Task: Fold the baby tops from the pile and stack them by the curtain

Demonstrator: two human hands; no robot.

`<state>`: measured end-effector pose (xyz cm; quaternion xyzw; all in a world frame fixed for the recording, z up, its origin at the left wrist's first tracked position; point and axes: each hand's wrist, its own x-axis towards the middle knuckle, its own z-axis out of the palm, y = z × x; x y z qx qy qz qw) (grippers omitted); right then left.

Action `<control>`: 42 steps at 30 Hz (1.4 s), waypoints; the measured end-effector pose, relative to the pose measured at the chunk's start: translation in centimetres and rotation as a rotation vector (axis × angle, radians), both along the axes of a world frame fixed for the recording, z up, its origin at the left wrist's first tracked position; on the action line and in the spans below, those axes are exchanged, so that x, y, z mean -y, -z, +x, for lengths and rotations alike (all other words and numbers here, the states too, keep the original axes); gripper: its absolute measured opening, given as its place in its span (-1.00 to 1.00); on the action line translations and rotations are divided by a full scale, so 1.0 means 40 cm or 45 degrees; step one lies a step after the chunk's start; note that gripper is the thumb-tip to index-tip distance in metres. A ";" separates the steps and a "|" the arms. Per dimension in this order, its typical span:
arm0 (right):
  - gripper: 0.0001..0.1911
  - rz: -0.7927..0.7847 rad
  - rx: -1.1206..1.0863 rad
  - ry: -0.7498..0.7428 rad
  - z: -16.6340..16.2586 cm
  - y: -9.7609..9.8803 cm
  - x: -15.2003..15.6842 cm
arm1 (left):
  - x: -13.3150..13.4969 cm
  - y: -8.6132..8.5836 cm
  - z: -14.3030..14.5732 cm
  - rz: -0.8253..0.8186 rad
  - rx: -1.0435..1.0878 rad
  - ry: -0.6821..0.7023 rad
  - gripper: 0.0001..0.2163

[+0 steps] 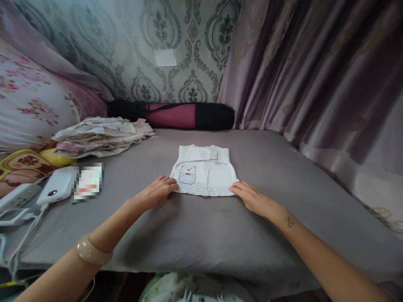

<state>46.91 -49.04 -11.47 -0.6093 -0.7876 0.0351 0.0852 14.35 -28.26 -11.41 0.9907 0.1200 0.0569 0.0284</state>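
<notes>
A small white shirt (206, 174) with a printed bear and lines of lettering lies flat on the grey sheet, its sleeves folded across the top. My left hand (161, 189) pinches the shirt's near left corner. At the near right corner, the fingers of my right hand (247, 193) are closed on the hem. Both thumbs are partly hidden.
A pile of folded clothes (103, 136) lies at the back left beside a floral pillow (28, 100). White power bank (58, 186), power strip (20, 196) and cables sit at the left. A black and maroon rolled bag (173, 116) rests along the wall. Curtains (315, 75) hang at the right.
</notes>
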 end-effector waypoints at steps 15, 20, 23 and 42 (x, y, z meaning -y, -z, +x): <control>-0.68 0.229 -0.074 0.213 0.003 0.050 -0.067 | -0.047 0.057 0.005 -0.158 0.193 -0.076 -0.70; -0.65 0.244 -0.026 0.050 0.008 0.054 -0.085 | -0.065 0.043 0.023 -0.307 0.342 -0.249 -0.76; -0.56 0.243 -0.036 0.004 0.018 0.054 -0.083 | -0.070 0.032 0.040 -0.365 0.414 -0.341 -0.74; -0.63 0.767 0.114 0.363 0.065 0.021 -0.281 | -0.160 0.043 0.198 -0.011 0.923 -0.612 -0.79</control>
